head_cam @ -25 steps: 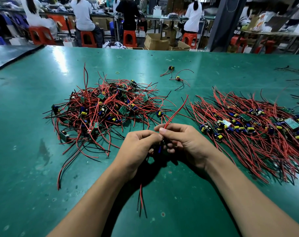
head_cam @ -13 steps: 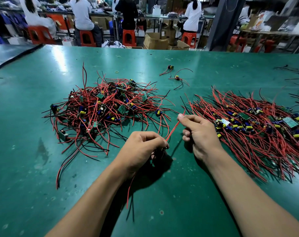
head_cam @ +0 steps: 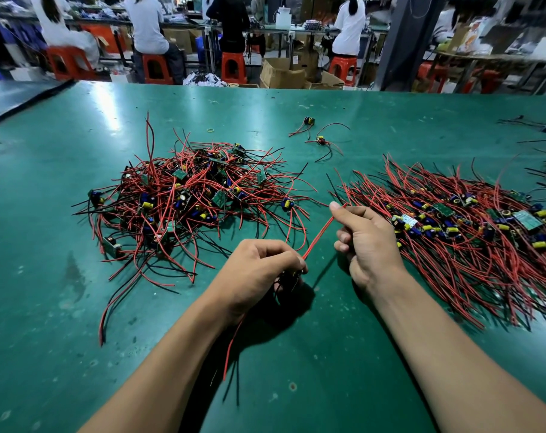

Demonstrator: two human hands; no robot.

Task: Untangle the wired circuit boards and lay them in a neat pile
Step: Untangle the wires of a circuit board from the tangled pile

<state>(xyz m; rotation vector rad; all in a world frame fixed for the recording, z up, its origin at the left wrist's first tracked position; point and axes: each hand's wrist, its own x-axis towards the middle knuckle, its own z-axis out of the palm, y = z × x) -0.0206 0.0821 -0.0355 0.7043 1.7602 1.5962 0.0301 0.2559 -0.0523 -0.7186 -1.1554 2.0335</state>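
A tangled heap of small circuit boards with red and black wires (head_cam: 187,201) lies on the green table at centre left. To the right spreads a combed pile of boards (head_cam: 459,226), wires running roughly parallel. My left hand (head_cam: 259,270) is closed on one small board, mostly hidden under the fingers, just above the table. Its red wire (head_cam: 323,229) runs taut up and right to my right hand (head_cam: 365,242), which pinches the wire's far end between thumb and finger. Another red lead hangs from under my left wrist.
Two loose wired boards (head_cam: 320,140) and a yellow rubber band (head_cam: 210,130) lie further back on the green table (head_cam: 78,307). More wires show at the right edge. Beyond the far edge, several people sit on orange stools among cardboard boxes.
My hands were together on the board; the right hand has slid out along the red wire to the upper right, pulling it straight, while the left hand stayed holding the board.
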